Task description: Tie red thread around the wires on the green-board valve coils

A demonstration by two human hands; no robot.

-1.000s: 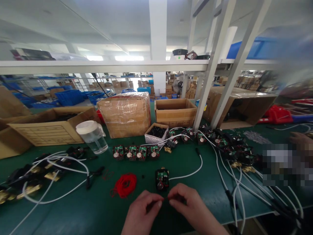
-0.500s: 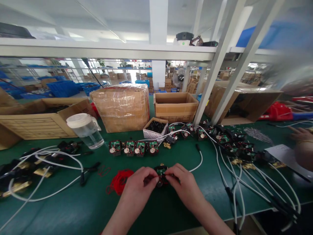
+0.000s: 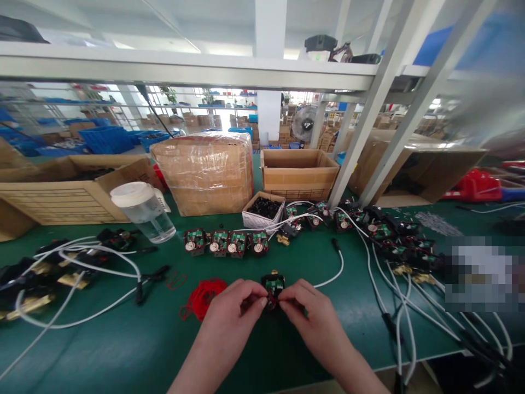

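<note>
Left hand [image 3: 235, 306]: thumb and forefinger closed on red band [image 3: 272, 300].
Right hand [image 3: 314, 312]: pinched on the same band's other end.
Red band: held against black module [image 3: 273, 283], which is set on green mat [image 3: 123, 350].
Adjacent: red heap [image 3: 204, 295], left of the hands.

On the worktop [image 3: 123, 350], the left hand [image 3: 233, 309] and right hand [image 3: 314, 312] meet at the near edge, both pinching a small module [image 3: 273, 284] between them. A heap of loops [image 3: 204, 295] lies just left of it. Behind it, four modules [image 3: 225, 242] sit in a row, with a small box [image 3: 262, 212] behind their right end. Farther back stands a wrapped carton [image 3: 207, 172], with an open carton [image 3: 299, 175] to its right. A jug [image 3: 141, 210] stands to the left, in front of a long carton [image 3: 69, 191]. Cabled parts [image 3: 53, 273] spread across the far left, and cabled modules [image 3: 389, 241] across the right.
</note>
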